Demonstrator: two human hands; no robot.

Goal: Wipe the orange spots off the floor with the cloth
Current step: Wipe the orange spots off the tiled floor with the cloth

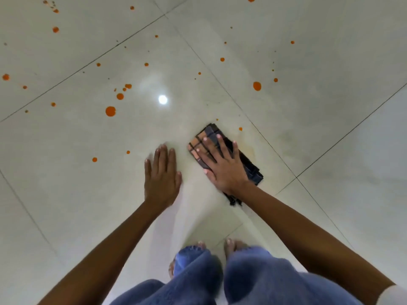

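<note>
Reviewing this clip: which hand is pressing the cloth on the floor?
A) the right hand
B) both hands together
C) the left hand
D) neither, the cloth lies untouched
A: the right hand lies flat on the checked cloth, while the left hand rests on the bare floor beside it, apart from the cloth.

No writing, labels, brands or numbers can be read anywhere; the folded cloth (206,137) shows only a plaid pattern, possibly hiding a tag.
</note>
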